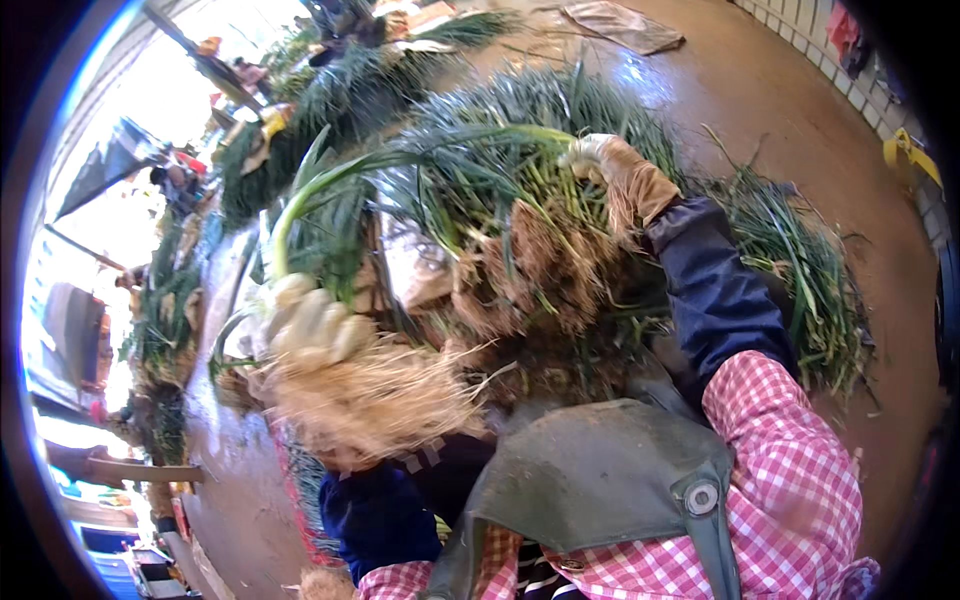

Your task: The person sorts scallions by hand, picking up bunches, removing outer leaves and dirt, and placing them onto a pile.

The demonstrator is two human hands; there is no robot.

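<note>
My left hand (318,328), in a pale glove, is closed around a bunch of green onions with a thick mass of tan roots (375,400) hanging over its wrist. A long green onion stalk (345,172) rises from that side and arches across to the right. At its far right end, my right hand (620,172), in a whitish-tan glove, is closed on pale green onion stalk. Below and beside my right hand lies a big heap of green onions (500,130), with roots toward me and dark green leaves pointing away. Roots partly hide my left wrist.
More green onions (810,270) lie at the right on the wet brown floor (740,80). Other heaps (340,100) stand at the far left, with a cloth sack (625,25) beyond. A dark green apron (600,470) covers my front. A tiled wall (810,30) borders the right.
</note>
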